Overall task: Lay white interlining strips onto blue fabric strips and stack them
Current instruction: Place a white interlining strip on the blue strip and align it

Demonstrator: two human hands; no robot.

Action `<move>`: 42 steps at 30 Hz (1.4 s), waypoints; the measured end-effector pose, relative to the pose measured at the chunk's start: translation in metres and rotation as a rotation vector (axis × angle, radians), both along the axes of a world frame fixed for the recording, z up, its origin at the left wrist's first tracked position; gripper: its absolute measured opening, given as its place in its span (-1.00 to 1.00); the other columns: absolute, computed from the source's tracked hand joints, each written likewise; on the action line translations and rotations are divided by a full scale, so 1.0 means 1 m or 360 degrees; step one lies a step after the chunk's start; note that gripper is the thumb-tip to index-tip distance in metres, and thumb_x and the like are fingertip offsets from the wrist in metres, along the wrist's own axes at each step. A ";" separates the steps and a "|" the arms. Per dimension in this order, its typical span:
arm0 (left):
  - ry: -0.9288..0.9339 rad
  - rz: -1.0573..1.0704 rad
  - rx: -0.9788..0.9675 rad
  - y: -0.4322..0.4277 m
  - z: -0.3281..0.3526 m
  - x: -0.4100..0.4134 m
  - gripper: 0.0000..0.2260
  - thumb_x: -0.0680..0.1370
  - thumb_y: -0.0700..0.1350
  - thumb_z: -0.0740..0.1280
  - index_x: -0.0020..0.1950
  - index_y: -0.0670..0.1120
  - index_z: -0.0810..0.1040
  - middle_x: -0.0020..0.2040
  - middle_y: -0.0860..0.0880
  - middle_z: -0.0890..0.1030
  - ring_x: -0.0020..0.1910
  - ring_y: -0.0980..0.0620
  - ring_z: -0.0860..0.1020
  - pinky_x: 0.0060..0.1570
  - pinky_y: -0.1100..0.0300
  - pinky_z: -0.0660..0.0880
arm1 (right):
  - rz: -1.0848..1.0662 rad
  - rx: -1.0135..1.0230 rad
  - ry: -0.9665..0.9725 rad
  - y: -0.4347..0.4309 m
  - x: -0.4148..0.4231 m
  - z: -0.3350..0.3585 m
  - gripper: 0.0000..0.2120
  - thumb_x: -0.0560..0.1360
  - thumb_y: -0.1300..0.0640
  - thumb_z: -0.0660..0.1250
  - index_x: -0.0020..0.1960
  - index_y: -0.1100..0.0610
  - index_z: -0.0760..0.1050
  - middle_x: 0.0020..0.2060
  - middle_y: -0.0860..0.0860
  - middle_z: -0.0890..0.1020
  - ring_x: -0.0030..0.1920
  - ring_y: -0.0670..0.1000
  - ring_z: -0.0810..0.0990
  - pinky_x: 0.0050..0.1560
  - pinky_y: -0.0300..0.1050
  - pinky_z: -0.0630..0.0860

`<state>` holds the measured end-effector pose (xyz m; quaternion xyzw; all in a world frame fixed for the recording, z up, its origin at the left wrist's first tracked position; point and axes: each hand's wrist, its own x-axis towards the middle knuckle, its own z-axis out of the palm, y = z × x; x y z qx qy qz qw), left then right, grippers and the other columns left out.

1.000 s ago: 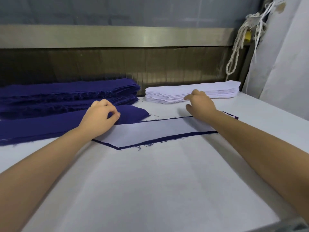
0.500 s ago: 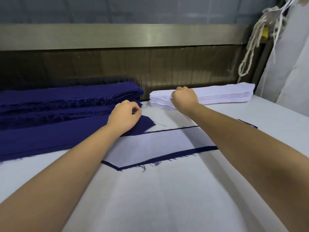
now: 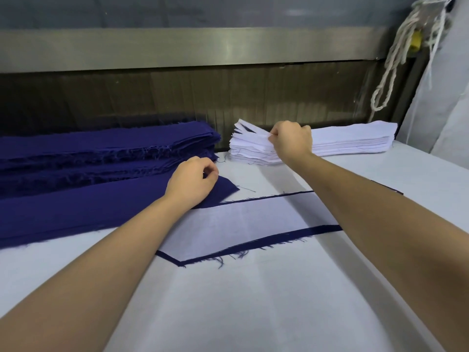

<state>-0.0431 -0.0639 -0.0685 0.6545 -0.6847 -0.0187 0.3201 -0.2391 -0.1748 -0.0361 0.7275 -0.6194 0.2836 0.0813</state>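
A pile of blue fabric strips (image 3: 101, 148) lies at the back left, with one loose blue strip (image 3: 83, 212) in front of it. My left hand (image 3: 191, 182) pinches that strip near its right end. A stack of white interlining strips (image 3: 350, 141) sits at the back right; my right hand (image 3: 291, 141) pinches the top sheets at its left end and lifts them so they fan up. In the middle lies a blue strip covered by a white interlining strip (image 3: 243, 222), its blue edge showing all round.
The white table (image 3: 228, 306) stretches toward me. A dark machine opening with a metal bar (image 3: 203, 49) runs along the back. A knotted white cord (image 3: 396, 59) hangs at the right, beside a white sheet (image 3: 444, 97).
My right hand went from the laid strip back to the white stack and now lifts its top sheets. My left hand slid right along the loose blue strip toward its end.
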 end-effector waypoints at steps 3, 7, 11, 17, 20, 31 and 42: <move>0.0004 -0.0007 0.0008 0.000 -0.001 0.000 -0.89 0.56 -0.11 0.27 -0.02 -0.02 0.58 -0.06 0.04 0.51 -0.09 0.06 0.46 -0.15 0.18 0.37 | 0.0023 0.0022 -0.0096 0.001 -0.003 0.004 -0.85 0.53 0.19 0.24 -0.12 0.16 0.58 -0.16 0.10 0.65 -0.09 0.15 0.54 0.01 -0.07 0.19; 0.0021 -0.0005 0.0033 -0.001 -0.002 0.000 -0.90 0.55 -0.12 0.28 -0.03 -0.02 0.58 -0.08 0.06 0.49 -0.09 0.08 0.45 -0.14 0.20 0.36 | 0.0029 0.0064 -0.0312 0.001 -0.004 0.006 -0.83 0.50 0.05 0.34 -0.22 0.09 0.51 -0.27 0.02 0.60 -0.18 0.09 0.49 -0.02 -0.07 0.18; 0.0032 -0.0015 0.0048 0.000 -0.002 0.000 -0.92 0.55 -0.13 0.28 -0.04 -0.01 0.57 -0.08 0.06 0.50 -0.09 0.09 0.45 -0.14 0.23 0.34 | 0.0093 0.0067 -0.0652 0.004 -0.005 0.006 -0.82 0.52 0.00 0.32 -0.21 0.05 0.50 -0.34 -0.06 0.52 -0.18 0.05 0.48 -0.02 -0.10 0.17; 0.0447 -0.0158 -0.0068 0.003 0.006 -0.007 -0.71 0.57 -0.14 0.27 0.28 0.02 0.39 -0.15 0.14 0.54 -0.18 0.21 0.48 -0.16 0.39 0.40 | 0.0333 -0.0534 0.0189 0.029 0.012 0.008 -0.74 0.59 0.04 0.14 0.02 0.05 0.60 0.01 -0.01 0.57 0.02 0.09 0.47 -0.01 -0.08 0.14; 0.0756 -0.0309 -0.0059 0.006 0.014 -0.011 -0.46 0.56 -0.22 0.26 0.37 0.26 0.18 -0.05 0.02 0.63 -0.03 0.16 0.56 0.01 0.41 0.40 | 0.0631 -0.0671 0.0448 0.052 0.030 0.001 -0.77 0.53 0.08 0.20 -0.07 0.13 0.61 -0.12 0.06 0.60 -0.07 0.16 0.52 -0.05 -0.02 0.25; 0.1127 -0.0103 0.0169 0.015 0.020 -0.006 -0.60 0.47 -0.41 0.19 0.22 -0.09 0.52 -0.01 0.01 0.59 0.04 0.05 0.58 -0.02 0.34 0.47 | 0.0617 -0.0529 0.0611 0.052 0.018 -0.016 -0.74 0.48 0.21 0.21 0.13 0.18 0.52 0.00 0.10 0.57 0.03 0.18 0.47 -0.02 -0.01 0.23; 0.1893 0.0089 0.0111 0.035 0.030 0.007 -0.95 0.51 -0.25 0.37 -0.07 -0.22 0.61 -0.12 -0.09 0.64 -0.20 0.08 0.61 -0.20 0.33 0.57 | -0.0044 -0.0265 0.0443 0.029 -0.064 -0.010 -0.74 0.50 0.28 0.21 0.08 0.14 0.62 0.04 0.10 0.52 0.09 0.16 0.39 0.06 -0.02 0.29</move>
